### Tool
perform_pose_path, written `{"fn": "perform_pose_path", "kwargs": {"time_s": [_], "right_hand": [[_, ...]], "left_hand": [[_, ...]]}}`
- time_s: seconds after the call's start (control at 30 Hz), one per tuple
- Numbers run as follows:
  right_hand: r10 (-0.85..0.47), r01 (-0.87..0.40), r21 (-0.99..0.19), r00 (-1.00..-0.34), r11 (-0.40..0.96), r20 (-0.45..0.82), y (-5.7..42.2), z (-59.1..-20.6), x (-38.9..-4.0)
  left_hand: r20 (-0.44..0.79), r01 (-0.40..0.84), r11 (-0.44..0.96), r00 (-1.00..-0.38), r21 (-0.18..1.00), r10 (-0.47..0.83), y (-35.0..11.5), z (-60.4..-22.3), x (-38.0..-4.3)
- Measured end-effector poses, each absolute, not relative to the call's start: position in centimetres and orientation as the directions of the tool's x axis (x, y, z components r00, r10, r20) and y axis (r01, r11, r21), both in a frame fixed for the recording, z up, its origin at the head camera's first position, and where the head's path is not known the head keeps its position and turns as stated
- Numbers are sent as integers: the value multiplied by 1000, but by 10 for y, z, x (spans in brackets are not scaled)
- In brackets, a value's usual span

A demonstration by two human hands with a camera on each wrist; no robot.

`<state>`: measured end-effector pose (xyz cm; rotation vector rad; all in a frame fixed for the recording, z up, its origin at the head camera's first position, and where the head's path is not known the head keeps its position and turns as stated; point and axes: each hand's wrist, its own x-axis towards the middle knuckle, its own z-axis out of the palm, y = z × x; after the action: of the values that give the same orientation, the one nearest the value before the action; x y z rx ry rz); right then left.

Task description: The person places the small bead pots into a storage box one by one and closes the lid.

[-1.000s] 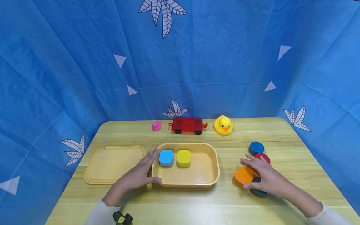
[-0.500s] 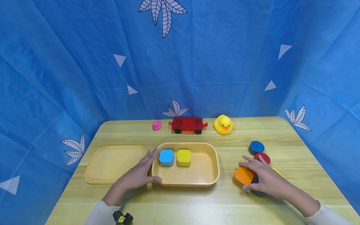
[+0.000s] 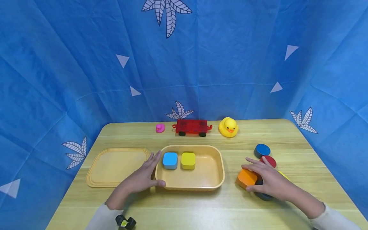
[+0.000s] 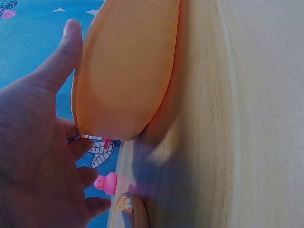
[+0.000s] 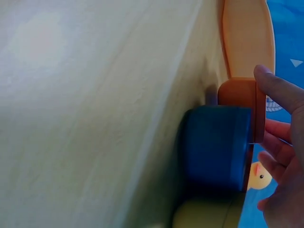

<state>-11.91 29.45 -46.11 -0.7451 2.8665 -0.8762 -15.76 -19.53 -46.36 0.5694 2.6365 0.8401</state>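
Note:
Between its thumb and fingers, my right hand (image 3: 270,180) pinches an orange rounded block (image 3: 247,179). In the right wrist view that block (image 5: 237,92) stands beside a dark blue block (image 5: 216,147), with a yellowish block (image 5: 204,216) nearer the camera. Beyond the hand are a red block (image 3: 269,160) and a blue round block (image 3: 262,150). My left hand (image 3: 141,179) rests against the left end of a shallow tan plastic box (image 3: 208,183), fingers extended and thumb by the front rim. Inside the box sit a light blue block (image 3: 170,161) and a yellow block (image 3: 188,161).
A flat tan lid-like tray (image 3: 118,167) lies left of the box. Along the table's back edge stand a small pink duck (image 3: 160,128), a red wheeled toy wagon (image 3: 192,127) and a larger yellow duck (image 3: 228,127). Blue cloth (image 3: 201,64) hangs behind the table.
The right hand has shifted slightly left, and the orange block has moved a little left with it, away from the pile. A yellow edge now shows behind the hand. The left hand stays put.

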Motion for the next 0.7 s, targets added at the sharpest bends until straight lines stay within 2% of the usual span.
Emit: {"fn": "perform_pose_path", "kwargs": {"time_s": [0.7], "right_hand": [[-492,-475,-498,-864,725,108,274,-427,-138]], "left_hand": [[-170,272,753,-875,599,452,-195,-464,-157]]}}
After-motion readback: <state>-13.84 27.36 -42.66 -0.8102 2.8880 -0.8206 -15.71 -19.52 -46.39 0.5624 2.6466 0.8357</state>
